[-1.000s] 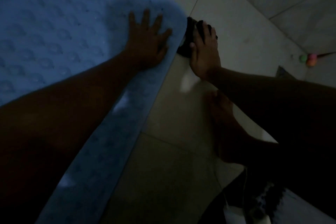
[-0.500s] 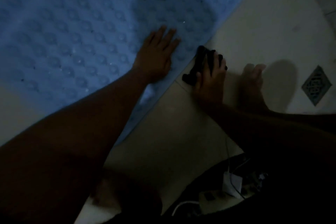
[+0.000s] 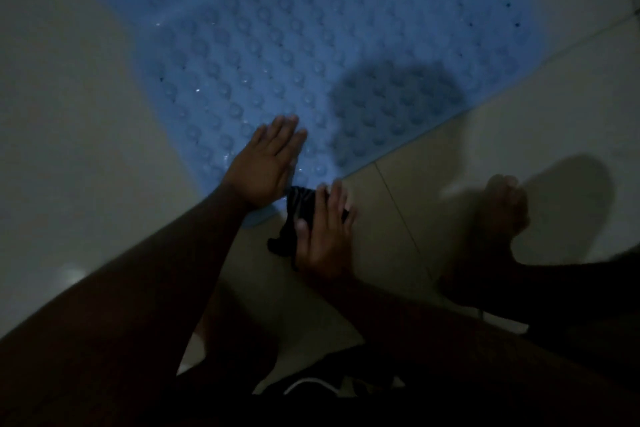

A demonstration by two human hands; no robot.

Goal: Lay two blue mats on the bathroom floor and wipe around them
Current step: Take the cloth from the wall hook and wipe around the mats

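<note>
Both hands have slid toward the mat's near corner since a moment ago. Left hand (image 3: 266,163) lies flat on the blue mat (image 3: 311,45), fingers together and straight. Right hand (image 3: 323,232) presses a dark cloth (image 3: 294,218) onto the pale floor tiles (image 3: 450,166), just beside the mat's near edge. A bare foot (image 3: 502,208) stands to the right.

- blue mat (image 3: 311,45) — bumpy, dimpled surface, lying flat on the pale tiles, spreading from centre toward twelve o'clock
- dark cloth (image 3: 294,218) — crumpled at the mat's six o'clock corner
</note>
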